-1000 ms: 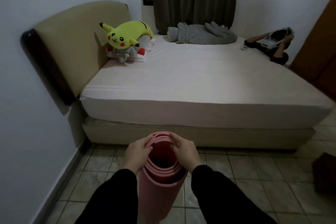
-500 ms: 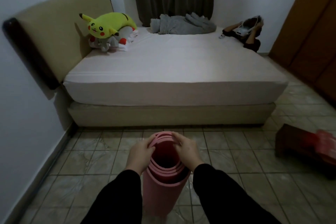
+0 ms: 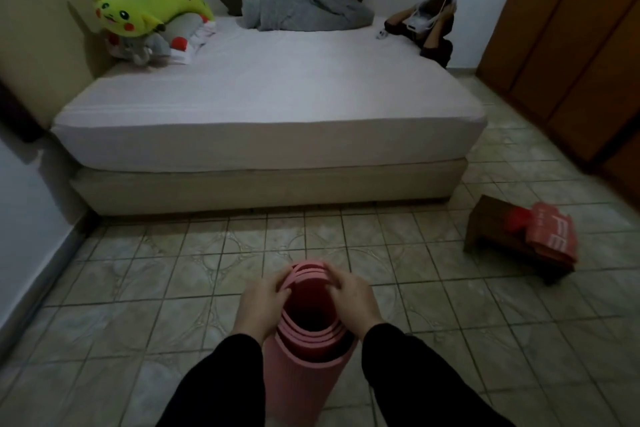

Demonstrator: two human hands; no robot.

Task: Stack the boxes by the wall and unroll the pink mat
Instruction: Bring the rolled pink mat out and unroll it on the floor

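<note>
Left hand [image 3: 260, 303] and right hand [image 3: 353, 298] each hold a grip on the top rim of the upright rolled pink foam mat [image 3: 304, 367], near the tiled floor [image 3: 173, 288].

Both hands are gripping a plain pink mat [image 3: 304, 350]. Black sleeves [image 3: 221, 388] are showing behind that grip, pale green patterned tiles [image 3: 180, 274] beyond.
</note>
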